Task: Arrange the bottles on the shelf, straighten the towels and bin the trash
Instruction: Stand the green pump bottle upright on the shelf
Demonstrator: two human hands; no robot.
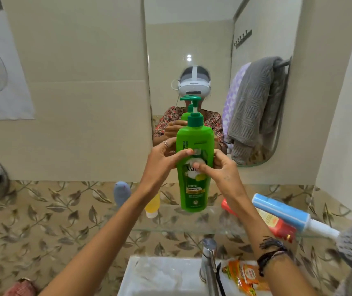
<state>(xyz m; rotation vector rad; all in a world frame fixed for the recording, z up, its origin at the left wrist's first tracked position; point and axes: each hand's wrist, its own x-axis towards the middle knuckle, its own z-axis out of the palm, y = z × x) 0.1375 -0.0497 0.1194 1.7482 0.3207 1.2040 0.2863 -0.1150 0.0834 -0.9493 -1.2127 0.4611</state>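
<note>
Both hands hold the tall green plastic shampoo bottle with a pump top (pixel 194 165) upright, in front of the mirror (pixel 192 50) and above the glass shelf (pixel 192 229). The left hand (pixel 162 159) grasps its left side with the thumb across the label, and the right hand (pixel 222 171) grasps its right side the same way. On the shelf lie a small yellow bottle (pixel 152 206), a red bottle (pixel 277 225) and a blue and white tube (pixel 286 212). A grey towel (pixel 254 107) hangs on the rail, seen in the mirror. An orange wrapper (pixel 243 276) lies beside the steel tap (pixel 209 263).
</note>
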